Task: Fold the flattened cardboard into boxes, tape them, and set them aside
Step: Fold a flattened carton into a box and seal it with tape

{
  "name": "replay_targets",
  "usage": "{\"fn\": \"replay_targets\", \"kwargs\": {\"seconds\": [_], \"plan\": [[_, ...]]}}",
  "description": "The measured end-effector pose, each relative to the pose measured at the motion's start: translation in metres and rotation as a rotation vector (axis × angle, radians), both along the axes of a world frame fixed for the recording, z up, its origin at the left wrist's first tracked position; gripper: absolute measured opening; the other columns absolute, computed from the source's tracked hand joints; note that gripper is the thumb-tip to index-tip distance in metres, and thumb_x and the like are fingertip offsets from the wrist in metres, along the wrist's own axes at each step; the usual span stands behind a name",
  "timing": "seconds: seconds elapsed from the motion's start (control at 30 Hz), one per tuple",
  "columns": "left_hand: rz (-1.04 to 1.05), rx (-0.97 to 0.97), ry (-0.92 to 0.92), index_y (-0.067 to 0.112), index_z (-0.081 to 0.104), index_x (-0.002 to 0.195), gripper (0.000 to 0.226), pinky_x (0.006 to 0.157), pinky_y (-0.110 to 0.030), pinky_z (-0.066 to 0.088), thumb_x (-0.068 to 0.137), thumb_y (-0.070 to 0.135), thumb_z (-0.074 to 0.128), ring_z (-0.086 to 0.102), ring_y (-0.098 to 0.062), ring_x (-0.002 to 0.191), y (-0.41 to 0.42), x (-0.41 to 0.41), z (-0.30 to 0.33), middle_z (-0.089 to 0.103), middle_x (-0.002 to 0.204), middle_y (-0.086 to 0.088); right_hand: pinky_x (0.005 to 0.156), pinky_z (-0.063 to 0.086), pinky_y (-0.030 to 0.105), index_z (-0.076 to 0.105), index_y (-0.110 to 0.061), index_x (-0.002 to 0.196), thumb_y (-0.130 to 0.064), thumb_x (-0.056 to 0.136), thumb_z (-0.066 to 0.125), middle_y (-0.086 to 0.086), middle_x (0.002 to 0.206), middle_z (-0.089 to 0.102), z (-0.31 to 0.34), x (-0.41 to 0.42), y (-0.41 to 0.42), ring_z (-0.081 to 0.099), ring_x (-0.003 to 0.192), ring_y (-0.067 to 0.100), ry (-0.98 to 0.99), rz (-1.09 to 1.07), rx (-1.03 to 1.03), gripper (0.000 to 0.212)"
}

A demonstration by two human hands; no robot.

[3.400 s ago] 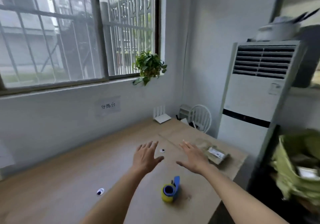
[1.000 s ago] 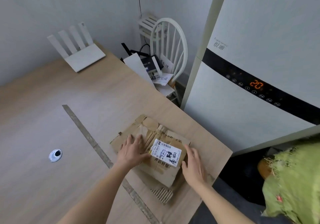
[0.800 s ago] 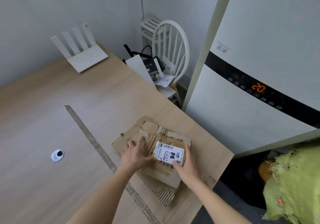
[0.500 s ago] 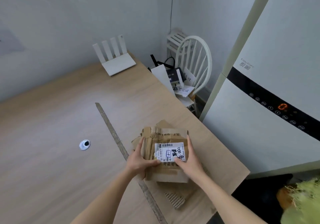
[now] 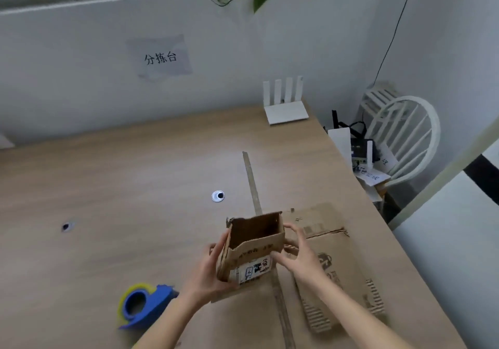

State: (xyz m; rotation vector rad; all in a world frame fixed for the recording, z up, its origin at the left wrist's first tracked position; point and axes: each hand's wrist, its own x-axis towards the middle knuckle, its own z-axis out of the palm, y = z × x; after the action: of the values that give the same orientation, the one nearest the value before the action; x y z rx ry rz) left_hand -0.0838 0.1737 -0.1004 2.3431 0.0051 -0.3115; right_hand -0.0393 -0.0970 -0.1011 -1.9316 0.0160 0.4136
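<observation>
lifted and opened since before, cardboard box [image 5: 253, 248] gapes empty, left hand [image 5: 209, 273] and right hand [image 5: 295, 254] fingers clamped on its sides.

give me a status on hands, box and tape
Both hands on the box: left hand grips its left side, right hand its right. Box opened up, top open, untaped. Tape dispenser on table, lower left. More flat cardboard lying right.
</observation>
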Motion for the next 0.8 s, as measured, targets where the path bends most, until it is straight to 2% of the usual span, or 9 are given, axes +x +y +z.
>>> {"fn": "replay_targets", "kwargs": {"seconds": [0.07,0.17,0.27,0.37,0.47,0.53,0.6,0.67,0.8], "plan": [[0.035,0.039,-0.017,0.07,-0.003,0.145,0.122,0.096,-0.039,0.052,0.066,0.046,0.087,0.05,-0.016,0.119,0.014,-0.024,-0.009,0.038,0.134,0.008,0.102,0.05,0.045,0.038,-0.061,0.131,-0.067,0.068,0.08,-0.025,0.129,0.058,-0.008,-0.012,0.02,0.058,0.117,0.004,-0.034,0.117,-0.039,0.075],[0.032,0.09,-0.022,0.069,0.005,0.147,0.12,0.097,-0.035,0.052,0.069,0.035,0.09,0.049,-0.016,0.125,0.035,-0.057,-0.023,0.035,0.141,0.012,0.101,0.053,0.043,0.044,-0.059,0.124,-0.066,0.073,0.075,-0.029,0.129,0.055,-0.012,-0.024,0.052,0.058,0.115,0.001,-0.122,0.247,-0.13,0.061],[0.069,0.081,-0.023,0.069,0.01,0.146,0.116,0.096,-0.037,0.053,0.066,0.042,0.09,0.052,-0.013,0.124,0.052,-0.077,-0.028,0.031,0.149,0.015,0.095,0.054,0.036,0.029,-0.066,0.137,-0.069,0.079,0.067,-0.021,0.135,0.054,-0.008,-0.031,0.081,0.059,0.114,0.006,-0.236,0.325,-0.252,0.069],[0.118,0.122,-0.021,0.071,0.008,0.144,0.115,0.091,-0.034,0.054,0.066,0.048,0.088,0.054,-0.013,0.115,0.067,-0.085,-0.026,0.037,0.14,0.008,0.088,0.055,0.032,0.022,-0.064,0.143,-0.079,0.083,0.049,-0.012,0.138,0.049,-0.007,-0.039,0.101,0.061,0.109,0.011,-0.338,0.477,-0.462,0.067],[0.056,0.295,-0.007,0.068,0.002,0.147,0.113,0.096,-0.034,0.049,0.062,0.069,0.076,0.049,-0.02,0.12,0.081,-0.091,-0.024,0.032,0.142,0.002,0.084,0.049,0.022,0.046,-0.047,0.123,-0.075,0.089,0.044,-0.013,0.137,0.046,-0.006,-0.049,0.107,0.057,0.106,0.005,-0.375,0.495,-0.508,0.044],[0.046,0.4,-0.003,0.061,0.003,0.151,0.114,0.102,-0.035,0.043,0.058,0.082,0.066,0.04,-0.021,0.129,0.085,-0.094,-0.026,0.026,0.147,0.002,0.091,0.047,0.028,0.054,-0.036,0.103,-0.068,0.093,0.047,-0.016,0.143,0.039,-0.008,-0.055,0.105,0.052,0.117,0.004,-0.382,0.504,-0.464,0.034],[0.079,0.413,-0.013,0.057,0.008,0.153,0.114,0.102,-0.035,0.042,0.057,0.087,0.062,0.035,-0.021,0.132,0.084,-0.099,-0.031,0.025,0.146,0.004,0.091,0.047,0.028,0.056,-0.035,0.098,-0.062,0.095,0.05,-0.024,0.136,0.041,-0.01,-0.063,0.099,0.052,0.115,-0.002,-0.375,0.523,-0.417,0.028],[0.115,0.37,-0.048,0.055,0.012,0.153,0.111,0.1,-0.033,0.043,0.059,0.09,0.059,0.037,-0.02,0.13,0.082,-0.106,-0.035,0.027,0.142,0.005,0.087,0.049,0.025,0.055,-0.041,0.11,-0.056,0.096,0.051,-0.029,0.124,0.048,-0.009,-0.07,0.096,0.054,0.106,-0.007,-0.391,0.515,-0.403,0.021],[0.154,0.172,-0.114,0.061,0.012,0.151,0.1,0.103,-0.03,0.045,0.065,0.091,0.051,0.04,-0.014,0.128,0.086,-0.117,-0.042,0.018,0.151,0.013,0.103,0.041,0.018,0.046,-0.043,0.14,-0.04,0.097,0.062,-0.026,0.151,0.038,-0.008,-0.083,0.095,0.042,0.129,-0.008,-0.49,0.436,-0.438,0.046]]}}
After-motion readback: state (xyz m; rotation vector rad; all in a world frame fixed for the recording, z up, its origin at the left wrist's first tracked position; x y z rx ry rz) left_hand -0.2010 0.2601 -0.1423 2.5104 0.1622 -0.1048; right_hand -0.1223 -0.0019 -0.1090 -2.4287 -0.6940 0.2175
